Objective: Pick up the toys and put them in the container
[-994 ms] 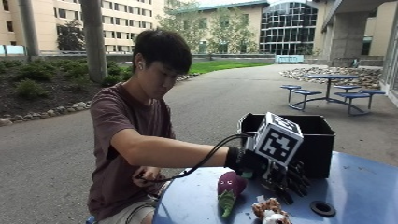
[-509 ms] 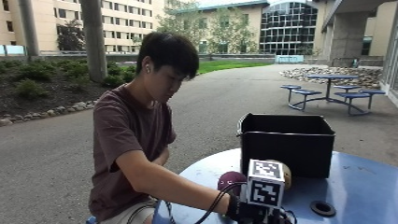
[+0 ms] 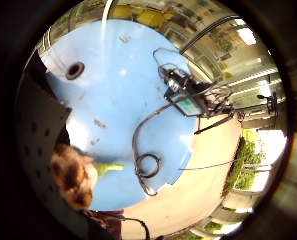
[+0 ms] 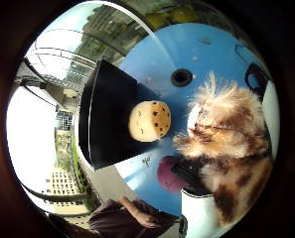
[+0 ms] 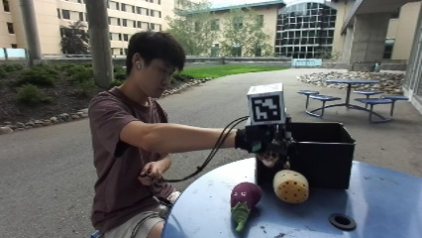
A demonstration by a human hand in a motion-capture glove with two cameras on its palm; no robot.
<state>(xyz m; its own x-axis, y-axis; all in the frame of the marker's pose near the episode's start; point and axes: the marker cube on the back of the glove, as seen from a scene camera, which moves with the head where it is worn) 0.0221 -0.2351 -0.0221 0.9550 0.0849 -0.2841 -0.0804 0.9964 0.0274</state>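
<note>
Bright outdoor daylight, soft shadows under the black container [image 5: 321, 153] on the blue table [image 5: 382, 198], sky blown out white in the palm views, fluffy toy [image 4: 226, 144] blurred close up, strong bending toward round edges

There are no words, numbers or brand names to read anywhere in these pictures. Nothing is written on the black container [image 5: 321, 153], the toys, the blue table [image 5: 369, 198] or the person's shirt.
</note>
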